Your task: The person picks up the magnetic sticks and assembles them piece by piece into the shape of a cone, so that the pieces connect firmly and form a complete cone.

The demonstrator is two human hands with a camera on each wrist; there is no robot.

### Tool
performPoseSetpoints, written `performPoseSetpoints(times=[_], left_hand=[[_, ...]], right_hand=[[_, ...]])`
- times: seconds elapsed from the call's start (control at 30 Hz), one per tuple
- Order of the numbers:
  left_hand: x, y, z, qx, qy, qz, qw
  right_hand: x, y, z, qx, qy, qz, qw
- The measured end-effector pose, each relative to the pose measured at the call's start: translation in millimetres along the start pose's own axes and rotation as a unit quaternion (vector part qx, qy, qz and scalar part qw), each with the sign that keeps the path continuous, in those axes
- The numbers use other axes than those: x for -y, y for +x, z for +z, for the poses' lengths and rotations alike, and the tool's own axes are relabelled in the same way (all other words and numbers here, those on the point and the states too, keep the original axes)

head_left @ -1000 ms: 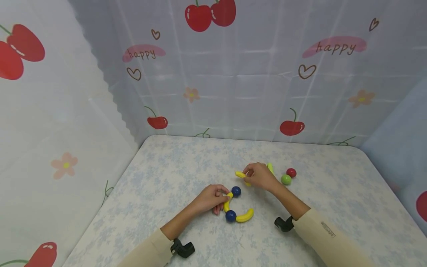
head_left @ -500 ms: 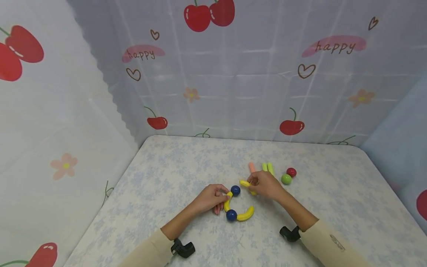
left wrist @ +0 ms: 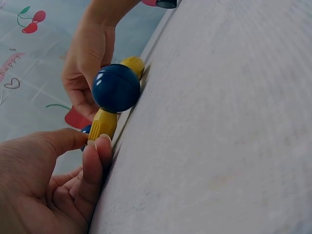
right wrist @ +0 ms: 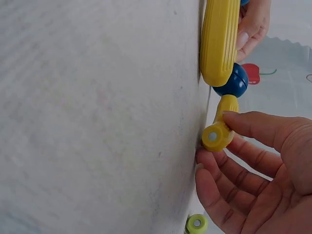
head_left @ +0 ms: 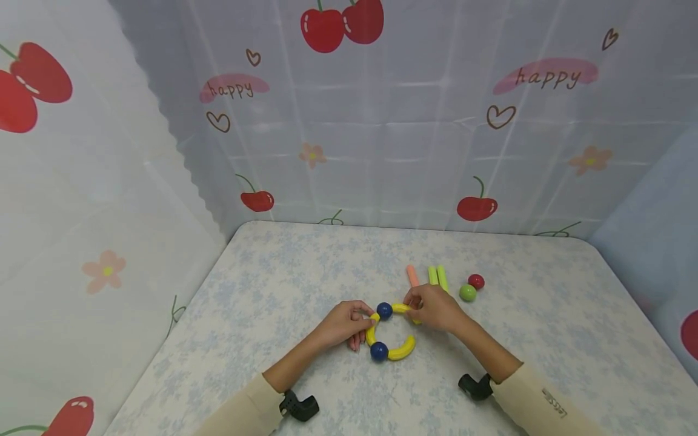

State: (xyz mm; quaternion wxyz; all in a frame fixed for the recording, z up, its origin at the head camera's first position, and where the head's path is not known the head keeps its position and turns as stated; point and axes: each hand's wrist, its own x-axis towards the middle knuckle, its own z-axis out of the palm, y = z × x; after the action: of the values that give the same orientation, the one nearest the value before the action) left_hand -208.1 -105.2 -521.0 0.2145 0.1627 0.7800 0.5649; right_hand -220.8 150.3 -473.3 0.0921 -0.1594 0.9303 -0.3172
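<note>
On the table, curved yellow rods and two blue balls form a ring with a gap at its right side. My left hand (head_left: 343, 324) pinches the left curved yellow rod (head_left: 371, 336), which runs between the upper blue ball (head_left: 384, 311) and the lower blue ball (head_left: 378, 351). From the lower ball another curved yellow rod (head_left: 402, 350) reaches right. My right hand (head_left: 434, 307) pinches a third curved yellow rod (right wrist: 227, 104) between thumb and fingers; its far end meets the upper ball. A grey disc (right wrist: 212, 136) shows in this rod's near end.
Behind the right hand lie a pink stick (head_left: 412, 275) and two light green sticks (head_left: 438, 275). A green ball (head_left: 468, 293) and a red ball (head_left: 476, 281) sit to their right. Printed curtains (head_left: 382, 121) stand along the table's back and sides.
My right hand has brought its yellow rod toward me and slightly right, up to the upper blue ball. The pink and green sticks have come into sight. My left hand has stayed in place.
</note>
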Motion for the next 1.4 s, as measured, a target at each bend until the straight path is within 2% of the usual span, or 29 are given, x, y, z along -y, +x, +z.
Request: performPoseSetpoints(times=[0.37,0.63,0.7,0.93,1.07,1.13,1.23,1.4], left_hand=[[-2.2,-1.7,-0.1,0.009,-0.008,0.004,0.9999],[-0.8,-2.5,-1.8,0.021,0.027,0.015,0.9993],[-1.2,-2.6,-3.5,0.028,0.028,0.012,0.9991],[-4.5,-0.3,-18.3,0.061,0.023,-0.013,0.9978],[-9.0,3.2,-27.6,0.058,0.03,-0.017,0.9977],[-13.2,5.3,-31.4,0.043,0.045,-0.011,0.998],[-20.6,11.1,-34.2,0.016,0.094,0.011,0.9954],[-33.9,29.9,-26.8,-0.002,0.173,0.054,0.9835]], right_hand=[[1,9,-1,-0.001,-0.009,-0.034,0.999],[2,13,0,0.023,0.001,-0.061,0.998],[3,12,-1,0.022,0.0,-0.057,0.998],[5,-4,-6,-0.041,-0.023,-0.03,0.998],[3,-20,-12,-0.06,-0.041,-0.021,0.997],[2,-28,-13,-0.06,-0.049,-0.014,0.997],[1,-39,-13,-0.049,-0.047,0.009,0.998],[-1,-53,-6,-0.017,-0.048,0.044,0.998]])
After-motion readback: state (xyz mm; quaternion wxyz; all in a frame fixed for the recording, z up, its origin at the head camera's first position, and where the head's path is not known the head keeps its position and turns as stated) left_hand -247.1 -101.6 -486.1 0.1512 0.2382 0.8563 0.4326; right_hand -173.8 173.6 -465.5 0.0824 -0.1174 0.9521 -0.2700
